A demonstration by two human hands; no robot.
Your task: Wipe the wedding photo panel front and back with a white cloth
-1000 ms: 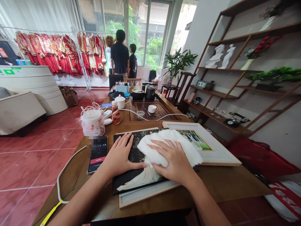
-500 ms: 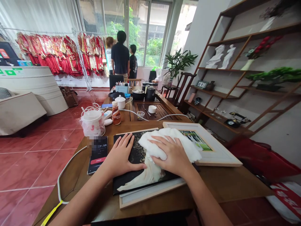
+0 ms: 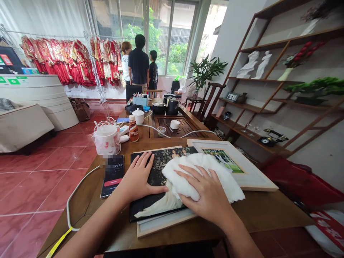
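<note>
A dark wedding photo panel point(image 3: 154, 174) lies on the table, showing a couple and a pale trailing dress. My left hand point(image 3: 138, 179) rests flat on its left part, fingers spread and thumb stretched toward the dress. Under my right hand point(image 3: 205, 191) a bunched white cloth point(image 3: 177, 172) presses on the panel's right side, the fingers curved over it. The cloth hides part of the picture and hangs past the right edge. Beneath the panel, a light wooden frame point(image 3: 163, 225) sticks out at the front.
A second framed photo point(image 3: 249, 175) lies behind and right of the cloth. Left of the panel are a phone point(image 3: 114, 175), a plastic-wrapped tub point(image 3: 106, 139), a brown-labelled bottle point(image 3: 133, 129) and a white cable point(image 3: 68, 200). People stand by the windows, beyond the tea tray point(image 3: 185, 130).
My right hand and the cloth have slid right and toward me, uncovering the couple at the panel's top. My left hand has stayed in place.
</note>
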